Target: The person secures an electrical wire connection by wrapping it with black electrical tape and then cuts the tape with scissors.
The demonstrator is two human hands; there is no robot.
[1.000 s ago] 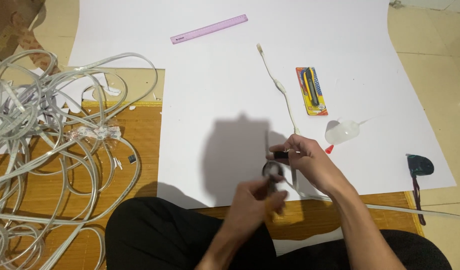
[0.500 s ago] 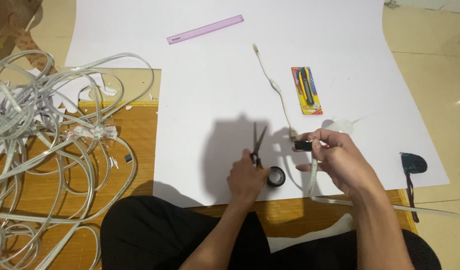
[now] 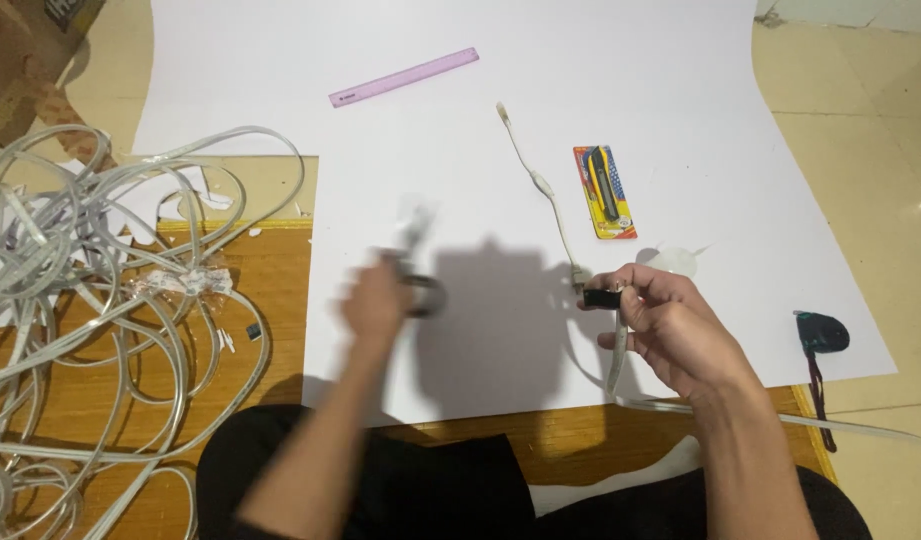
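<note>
White cable (image 3: 620, 345) with a black end is pinched in the right hand (image 3: 675, 325); the blurry left hand (image 3: 378, 300) grips scissors (image 3: 412, 225) and a tape roll (image 3: 427, 297).

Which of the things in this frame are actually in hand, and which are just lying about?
In hand:
- left hand, blurred, with scissors and a dark tape roll
- right hand pinching the black-taped end of a flat white cable

Lying about:
- pink ruler
- packaged utility knife
- short white lead
- tangle of white cable
- dark tool at the sheet's right edge
</note>
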